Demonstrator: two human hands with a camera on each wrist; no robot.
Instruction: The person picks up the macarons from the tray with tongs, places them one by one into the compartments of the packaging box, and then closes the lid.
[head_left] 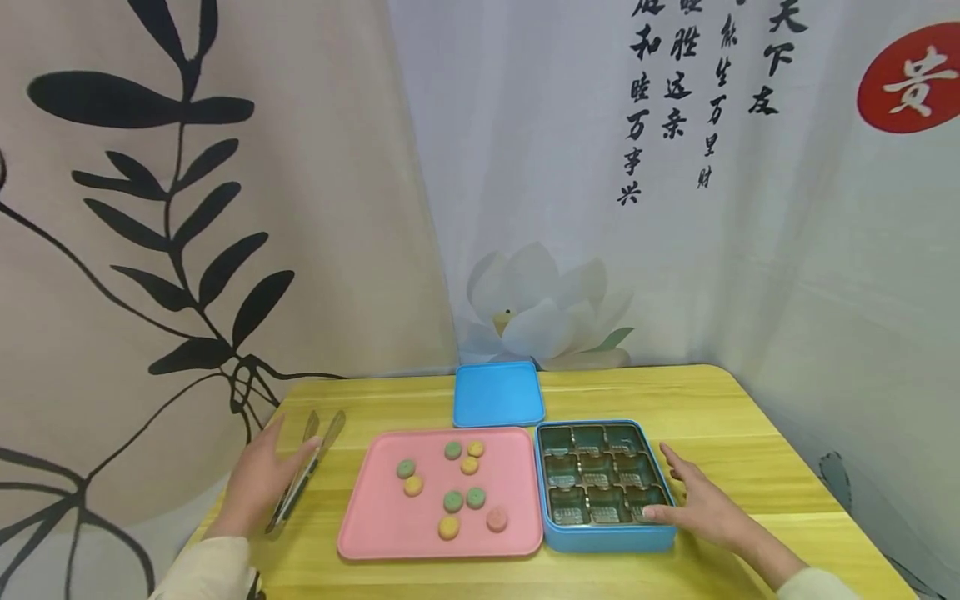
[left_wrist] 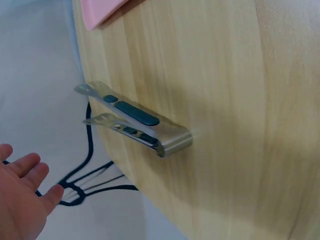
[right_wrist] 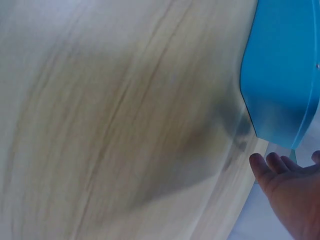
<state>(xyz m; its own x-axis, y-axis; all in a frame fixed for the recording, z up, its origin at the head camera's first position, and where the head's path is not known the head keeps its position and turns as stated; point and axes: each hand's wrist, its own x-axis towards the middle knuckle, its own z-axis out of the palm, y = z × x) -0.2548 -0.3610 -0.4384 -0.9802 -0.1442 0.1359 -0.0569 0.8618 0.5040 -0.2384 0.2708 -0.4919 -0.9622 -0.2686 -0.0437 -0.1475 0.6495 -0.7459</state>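
Metal tongs (head_left: 297, 490) with dark green grip pads lie at the left of the table, arms spread apart. Just left of them hovers my left hand (head_left: 258, 479), fingers extended and holding nothing; the left wrist view shows the hand (left_wrist: 22, 200) apart from the tongs (left_wrist: 137, 114). A blue box (head_left: 607, 539) with a dark divided insert (head_left: 597, 469) stands at the right, its compartments bare. My right hand (head_left: 705, 507) is at the box's right side, fingers loosely spread, thumb overlapping the rim in the head view. Nothing is in its grasp.
Between the tongs and the box lies a pink tray (head_left: 390, 529) holding several small round cookies, green (head_left: 453, 501), yellow (head_left: 448, 527) and pink (head_left: 497, 519). A blue lid (head_left: 498, 394) lies behind it near the far table edge. A printed curtain (head_left: 360, 208) hangs behind the table.
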